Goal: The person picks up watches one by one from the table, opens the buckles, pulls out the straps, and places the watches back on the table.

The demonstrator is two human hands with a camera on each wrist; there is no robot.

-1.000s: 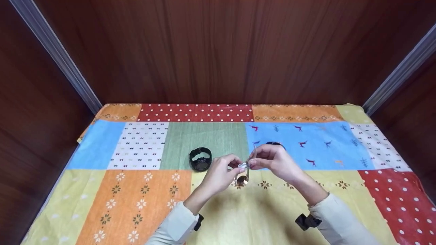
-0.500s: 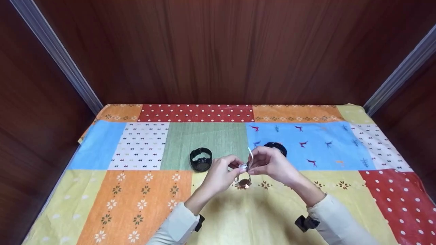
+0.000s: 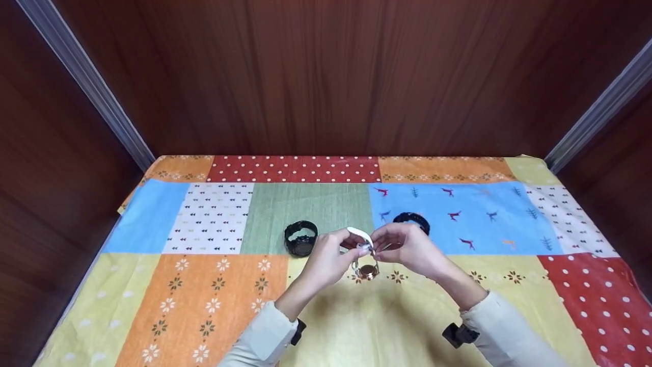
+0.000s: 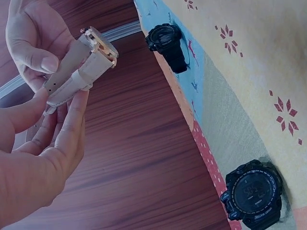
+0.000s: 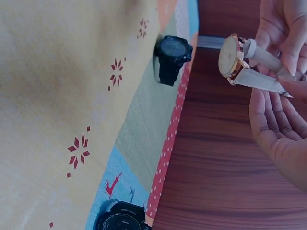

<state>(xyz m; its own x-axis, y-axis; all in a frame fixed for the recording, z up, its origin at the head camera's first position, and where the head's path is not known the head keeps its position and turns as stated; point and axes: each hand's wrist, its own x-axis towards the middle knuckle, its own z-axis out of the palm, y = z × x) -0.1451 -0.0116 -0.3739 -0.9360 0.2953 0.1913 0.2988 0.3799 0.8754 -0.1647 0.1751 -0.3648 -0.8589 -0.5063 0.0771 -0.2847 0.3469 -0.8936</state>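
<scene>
The left hand [image 3: 327, 261] and right hand [image 3: 416, 251] both pinch the strap [image 3: 360, 234] of the pale watch [image 4: 93, 67], aloft over the cloth [image 3: 367, 326], well in from its left and right edges. The case [image 5: 228, 56] hangs unsupported, so a weak pinch could drop it. The strap's end arches upward and might spring loose; whether it is buckled cannot be told. A careless sideways move might nudge either black watch, one toward the cloth's left edge [image 3: 301, 246], one toward its right [image 3: 411, 218].

Dark reddish-brown wood-grain walls [image 3: 316, 76] on three sides of a patchwork-patterned cloth [image 3: 331, 336], grey strips [image 3: 84, 76] at their corners.
</scene>
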